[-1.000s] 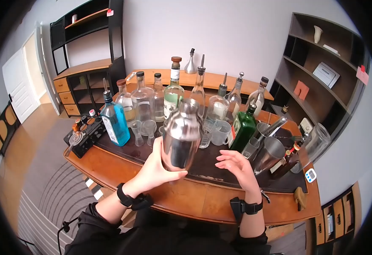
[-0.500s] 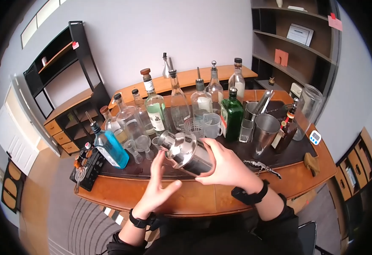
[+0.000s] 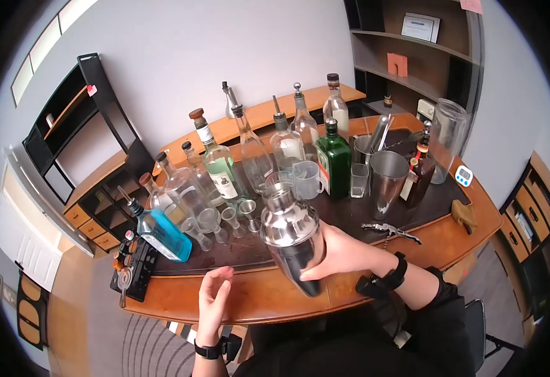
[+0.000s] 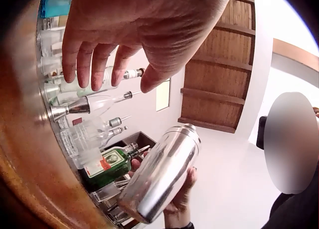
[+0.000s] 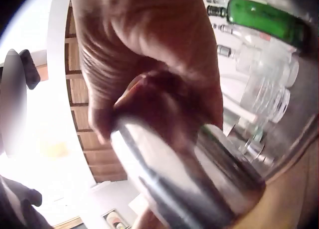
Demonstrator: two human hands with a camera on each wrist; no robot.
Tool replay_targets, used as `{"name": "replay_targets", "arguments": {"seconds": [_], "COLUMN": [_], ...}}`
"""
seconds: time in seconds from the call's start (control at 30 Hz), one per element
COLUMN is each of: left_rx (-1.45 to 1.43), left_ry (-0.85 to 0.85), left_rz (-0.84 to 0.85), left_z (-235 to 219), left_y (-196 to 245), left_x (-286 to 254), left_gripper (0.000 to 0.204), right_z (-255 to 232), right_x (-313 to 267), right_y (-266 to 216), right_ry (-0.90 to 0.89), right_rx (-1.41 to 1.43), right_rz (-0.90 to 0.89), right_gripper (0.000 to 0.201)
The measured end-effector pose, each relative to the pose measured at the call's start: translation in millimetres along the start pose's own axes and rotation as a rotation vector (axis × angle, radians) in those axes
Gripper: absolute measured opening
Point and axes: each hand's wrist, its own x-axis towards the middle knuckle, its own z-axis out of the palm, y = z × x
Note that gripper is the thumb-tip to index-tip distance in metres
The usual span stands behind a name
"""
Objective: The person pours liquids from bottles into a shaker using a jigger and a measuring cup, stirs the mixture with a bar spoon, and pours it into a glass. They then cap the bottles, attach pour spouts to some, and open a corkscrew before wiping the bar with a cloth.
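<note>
A shiny metal cocktail shaker [image 3: 292,229] is held up above the front of the table, tilted, its capped top leaning away from the person. My right hand [image 3: 344,254] grips its side, the thumb across the front. In the right wrist view the palm hides part of the shaker [image 5: 164,174]. To the left, my left hand [image 3: 213,298] is apart from the shaker near the table's front edge, holding nothing. The left wrist view shows its fingers [image 4: 99,64] spread and relaxed. Metal jiggers [image 3: 248,217] stand on the dark mat behind the shaker.
Several bottles line the back, with a blue bottle [image 3: 165,235] at left and a green one [image 3: 333,157] behind the shaker. A mixing tin [image 3: 388,182], a corkscrew [image 3: 391,232] and a timer [image 3: 464,176] are at right. A black caddy [image 3: 140,270] sits at the left edge.
The shaker passed from the left hand to the right, lay tilted left between both hands, and now stands more upright. The left hand has drawn back toward the person. The head view has shifted.
</note>
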Motion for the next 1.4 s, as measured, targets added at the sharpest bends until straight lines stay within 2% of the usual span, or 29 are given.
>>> {"name": "replay_targets", "arguments": {"seconds": [0.03, 0.07, 0.13, 0.17, 0.2, 0.27, 0.33, 0.37, 0.4, 0.47, 0.5, 0.53, 0.6, 0.67, 0.7, 0.73, 0.8, 0.83, 0.87, 0.93, 0.97, 1.0, 1.07, 1.13, 1.2, 1.23, 1.27, 1.33, 1.4], "left_rx": [-0.016, -0.031, -0.004, -0.014, -0.026, -0.034, -0.041, -0.043, -0.045, -0.050, -0.057, -0.061, -0.058, -0.058, -0.073, -0.087, -0.068, -0.074, -0.081, -0.106, -0.117, -0.128, -0.134, -0.140, -0.157, -0.161, -0.152, -0.138, -0.141], "left_ry": [0.019, 0.038, 0.046, 0.047, 0.050, 0.054, 0.055, 0.054, 0.053, 0.049, 0.046, 0.041, 0.029, 0.019, 0.019, 0.018, 0.028, 0.024, 0.021, 0.022, 0.034, 0.045, 0.046, 0.053, 0.042, 0.044, 0.047, 0.048, -0.006], "left_rz": [-0.005, -0.012, 0.007, 0.015, 0.023, 0.023, 0.009, 0.008, 0.013, 0.019, 0.018, 0.013, 0.015, 0.028, 0.013, -0.005, 0.002, 0.011, 0.024, 0.008, 0.000, -0.008, -0.007, 0.011, -0.015, -0.016, -0.015, -0.021, 0.001], "left_z": [-3, -5, -6, -7, -7, -10, -11, -11, -11, -11, -10, -10, -9, -8, -7, -7, -6, -6, -6, -8, -7, -6, -4, -5, -6, -5, -3, -4, -3], "left_y": [-5, -9, -10, -9, -9, -12, -14, -14, -12, -12, -13, -14, -11, -10, -11, -12, -12, -10, -8, -9, -10, -10, -10, -8, -8, -8, -10, -11, -8], "left_x": [-2, -4, -9, -9, -9, -8, -12, -12, -9, -6, -6, -9, -11, -8, -8, -9, -12, -12, -11, -12, -11, -11, -12, -12, -14, -12, -10, -14, -13], "left_gripper": [0.028, 0.028, 0.026, 0.026, 0.026, 0.026, 0.026, 0.026, 0.027, 0.027, 0.027, 0.027, 0.027, 0.027, 0.026, 0.026, 0.026, 0.026, 0.025, 0.025, 0.025, 0.025, 0.025, 0.025, 0.025, 0.025, 0.025, 0.025, 0.025], "right_z": [3, 1, -9, -18, -16, -5, -13, -21, -19, -11, -10, -13, -28, -23, -12, -14, -22, -33, -40, -37, -30, -28, -34, -41, -35, -26, -23, -22, -24], "right_x": [4, 3, 8, 10, 11, 9, 8, 9, 9, 5, 3, 0, 3, 1, 1, 0, 4, 6, 7, 7, 12, 14, 14, 17, 15, 13, 10, 12, 12], "right_y": [-5, -8, -13, -9, -3, -6, -13, -17, -16, -10, 3, -8, -7, -1, 9, 4, -13, -12, -19, -7, 1, 3, -18, -11, 2, -5, -14, -33, -25], "right_ry": [0.094, 0.161, 0.177, 0.083, 0.066, 0.219, 0.212, 0.111, 0.114, 0.105, 0.208, 0.194, 0.023, -0.046, 0.063, 0.064, 0.173, 0.059, -0.079, -0.156, -0.099, 0.013, 0.167, 0.138, -0.128, -0.075, 0.061, 0.021, -0.025], "right_rx": [-0.189, -0.309, -0.431, -0.299, -0.131, -0.179, -0.454, -0.445, -0.445, -0.096, -0.363, -0.532, -0.474, -0.125, -0.023, -0.022, -0.652, -0.662, -0.522, -0.098, 0.006, 0.011, -0.313, -0.375, 0.290, 0.243, -0.170, -0.656, -0.610], "right_rz": [-0.146, -0.073, -0.032, 0.013, -0.045, -0.092, -0.001, 0.069, 0.065, -0.005, -0.123, -0.005, 0.035, 0.062, -0.047, -0.042, 0.027, 0.030, 0.189, 0.121, -0.006, -0.052, 0.241, 0.242, 0.119, 0.092, 0.012, 0.147, 0.117], "right_gripper": [0.098, 0.096, 0.094, 0.093, 0.091, 0.094, 0.098, 0.098, 0.098, 0.093, 0.094, 0.097, 0.097, 0.093, 0.092, 0.092, 0.094, 0.095, 0.096, 0.100, 0.104, 0.102, 0.095, 0.092, 0.092, 0.093, 0.093, 0.096, 0.094]}}
